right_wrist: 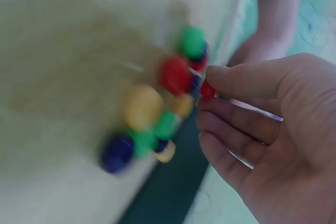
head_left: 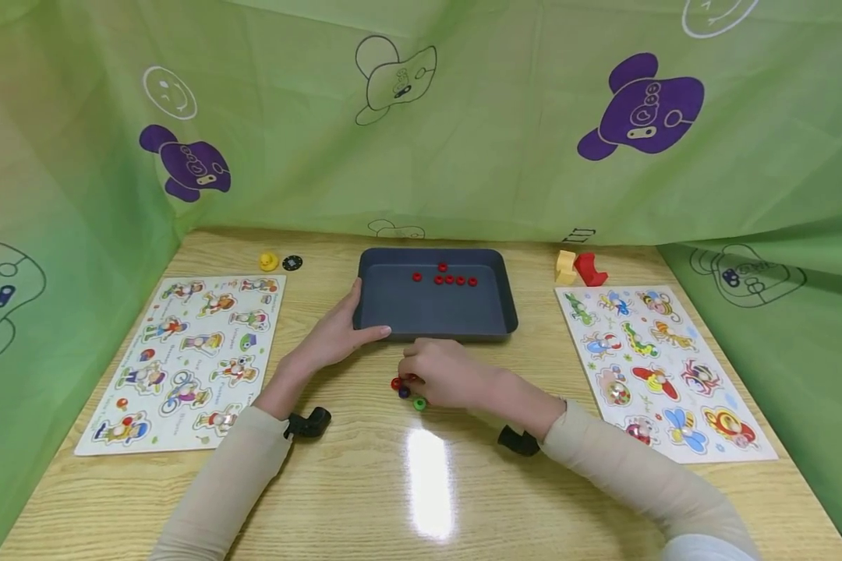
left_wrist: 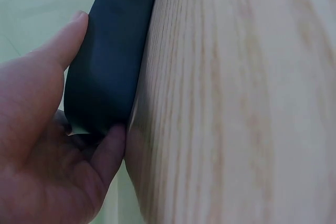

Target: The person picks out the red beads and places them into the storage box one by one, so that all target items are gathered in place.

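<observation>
A dark grey tray (head_left: pixel 431 312) lies on the table with several red beads (head_left: pixel 450 279) in its far half. My left hand (head_left: pixel 333 335) holds the tray's near left corner, thumb on the near side and fingers along the left side. My right hand (head_left: pixel 442 374) is just in front of the tray, pinching a red bead (right_wrist: pixel 208 88) between thumb and fingertips. Beside it on the table is a cluster of loose beads: green (head_left: pixel 419 403), dark blue (head_left: pixel 403 393) and yellow (right_wrist: pixel 143 107) ones, plus another red one (head_left: pixel 396 383). The right hand partly hides them in the head view.
Picture puzzle boards lie left (head_left: pixel 189 351) and right (head_left: pixel 656 366). A yellow rubber duck (head_left: pixel 269 261) and a black disc (head_left: pixel 291 262) sit at the back left. Yellow (head_left: pixel 565 267) and red blocks (head_left: pixel 589 269) stand at the back right. A green curtain (head_left: pixel 463 156) surrounds the table.
</observation>
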A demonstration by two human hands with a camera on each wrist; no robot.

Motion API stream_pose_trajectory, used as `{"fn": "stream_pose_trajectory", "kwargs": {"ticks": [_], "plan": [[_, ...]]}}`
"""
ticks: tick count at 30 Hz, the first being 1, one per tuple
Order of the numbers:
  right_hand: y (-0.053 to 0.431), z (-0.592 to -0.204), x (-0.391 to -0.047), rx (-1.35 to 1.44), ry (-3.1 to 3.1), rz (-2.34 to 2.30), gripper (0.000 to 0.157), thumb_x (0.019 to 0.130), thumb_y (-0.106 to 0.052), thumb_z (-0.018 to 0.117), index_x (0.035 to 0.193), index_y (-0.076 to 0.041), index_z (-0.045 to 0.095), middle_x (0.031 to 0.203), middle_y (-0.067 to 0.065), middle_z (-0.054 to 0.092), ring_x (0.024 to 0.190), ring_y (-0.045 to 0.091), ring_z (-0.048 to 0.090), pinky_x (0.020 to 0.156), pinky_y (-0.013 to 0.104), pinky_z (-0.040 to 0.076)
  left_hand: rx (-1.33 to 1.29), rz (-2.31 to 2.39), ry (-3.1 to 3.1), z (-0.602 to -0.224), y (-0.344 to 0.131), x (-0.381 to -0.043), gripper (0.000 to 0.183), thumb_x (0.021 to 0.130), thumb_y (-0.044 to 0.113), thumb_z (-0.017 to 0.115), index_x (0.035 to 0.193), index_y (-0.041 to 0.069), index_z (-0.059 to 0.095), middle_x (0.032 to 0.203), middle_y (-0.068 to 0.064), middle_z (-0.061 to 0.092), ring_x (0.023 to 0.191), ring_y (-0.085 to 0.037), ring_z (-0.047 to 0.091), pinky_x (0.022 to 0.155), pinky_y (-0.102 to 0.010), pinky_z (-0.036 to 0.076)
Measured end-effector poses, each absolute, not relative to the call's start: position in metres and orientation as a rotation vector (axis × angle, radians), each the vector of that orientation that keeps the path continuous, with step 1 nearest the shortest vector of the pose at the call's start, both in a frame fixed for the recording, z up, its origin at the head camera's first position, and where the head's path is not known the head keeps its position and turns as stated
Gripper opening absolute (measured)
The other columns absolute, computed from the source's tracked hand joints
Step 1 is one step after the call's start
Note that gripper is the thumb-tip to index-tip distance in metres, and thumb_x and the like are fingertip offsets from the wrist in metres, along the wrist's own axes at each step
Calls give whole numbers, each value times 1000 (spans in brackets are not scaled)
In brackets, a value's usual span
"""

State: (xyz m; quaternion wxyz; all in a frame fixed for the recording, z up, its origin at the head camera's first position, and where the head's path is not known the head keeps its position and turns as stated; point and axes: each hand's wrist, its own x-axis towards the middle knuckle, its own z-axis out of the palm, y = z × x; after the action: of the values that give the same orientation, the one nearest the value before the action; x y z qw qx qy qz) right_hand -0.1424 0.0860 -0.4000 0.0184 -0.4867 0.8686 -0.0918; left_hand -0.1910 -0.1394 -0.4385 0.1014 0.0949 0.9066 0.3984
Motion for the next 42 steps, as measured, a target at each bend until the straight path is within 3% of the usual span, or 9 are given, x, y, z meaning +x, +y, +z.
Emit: {"fn": "stream_pose_trajectory", "kwargs": {"ticks": [8,13,23,37,42], "plan": [[96,-372,-188,-1248,2792,-510,14,81,-14,70,95,-17,71,92,-6,64,81,8,57,69,23,49,269,1204,2672,-438,-139,-191,107,76,59,65,149,27,-7,158,0,4,145,-23,12,114,-47,23],[100,-377,-229,-1112,2855,-583,13,84,-12,66,96,-13,71,93,-2,64,81,11,58,69,27,50,276,1197,2676,-440,-138,-190,108,76,60,64,149,24,-6,158,-1,4,145,-23,11,115,-46,22],[95,-393,-281,-911,2921,-377,19,87,-8,58,100,-13,71,99,2,67,87,17,60,75,33,51,265,1171,2675,-441,-138,-191,107,76,61,63,148,29,-9,158,1,3,145,-22,10,115,-47,21],[99,-401,-298,-780,2902,-338,22,86,-9,55,103,-15,68,104,2,66,89,18,59,81,36,51,267,1163,2686,-440,-135,-193,107,76,61,63,149,26,-7,158,1,4,145,-22,10,115,-46,21],[103,-392,-284,-864,2897,-402,17,87,-13,59,100,-14,69,95,-1,65,79,15,56,70,32,49,260,1168,2681,-440,-137,-192,107,76,61,63,149,25,-7,158,1,3,145,-22,10,115,-46,20]]}}
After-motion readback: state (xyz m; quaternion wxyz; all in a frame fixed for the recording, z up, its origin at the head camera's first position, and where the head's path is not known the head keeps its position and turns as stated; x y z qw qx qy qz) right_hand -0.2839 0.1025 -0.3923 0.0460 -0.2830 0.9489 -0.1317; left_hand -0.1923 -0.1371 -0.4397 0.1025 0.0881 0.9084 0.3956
